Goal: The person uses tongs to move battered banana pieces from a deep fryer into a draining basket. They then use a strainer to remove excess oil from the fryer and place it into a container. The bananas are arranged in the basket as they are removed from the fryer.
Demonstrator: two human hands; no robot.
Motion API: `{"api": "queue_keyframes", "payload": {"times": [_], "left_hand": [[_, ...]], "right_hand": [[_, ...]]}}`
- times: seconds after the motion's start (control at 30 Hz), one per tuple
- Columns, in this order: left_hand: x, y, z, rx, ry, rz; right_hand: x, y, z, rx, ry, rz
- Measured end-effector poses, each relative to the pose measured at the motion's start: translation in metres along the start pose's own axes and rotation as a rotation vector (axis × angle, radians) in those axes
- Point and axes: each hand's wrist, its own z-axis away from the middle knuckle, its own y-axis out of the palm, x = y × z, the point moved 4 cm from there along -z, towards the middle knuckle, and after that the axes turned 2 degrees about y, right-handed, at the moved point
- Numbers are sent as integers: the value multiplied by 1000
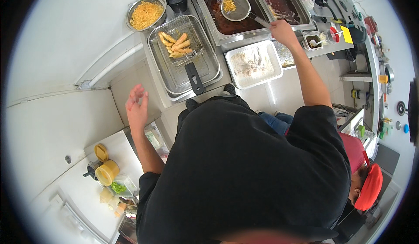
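Observation:
My right hand (283, 31) is closed round the handle of a round mesh strainer (239, 13). Some golden fried crumbs (229, 4) lie in its mesh. The strainer is above the left well of a deep fryer (220, 32), over dark oil. My left hand (137, 107) is in the air by the left wall, fingers apart and holding nothing. Nearest to it stands a metal tray with a wire rack (208, 65). On the rack rests a fry basket (192, 24) with several golden fried strips (178, 45), its black handle toward me.
A metal bowl of yellow crumbs (146, 16) and a black pot (176, 1) stand behind the basket. A white tray of flour (255, 65) sits before the fryer. Behind me on the right is a person in a red cap (370, 187). Yellow tubs (107, 173) stand at lower left.

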Motion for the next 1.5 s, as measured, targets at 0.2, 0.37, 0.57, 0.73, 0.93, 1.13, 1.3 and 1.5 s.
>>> {"api": "queue_keyframes", "payload": {"times": [0.2, 0.37, 0.57, 0.73, 0.93, 1.13, 1.3, 1.5], "left_hand": [[11, -2, 3, 6, -36, 34], [16, 1, 0, 7, 22, -5], [25, 3, -7, 45, 27, 13], [28, -1, -14, 62, 21, 72], [28, -11, -21, 99, 46, 34], [46, -15, -26, 111, 68, 76], [63, -19, -24, 163, 97, 34], [70, -24, -22, 190, 179, 80]], "right_hand": [[32, 19, 16, 16, -145, 54], [36, 21, 26, 131, -18, -128], [20, -7, 33, 241, 243, -736], [39, -73, 31, 157, 140, -777], [55, -148, 32, -31, 18, -807], [25, -65, 48, 46, 300, -1000], [18, -13, 61, 85, 491, -1013], [43, -107, 72, -9, 214, -1028]]}}
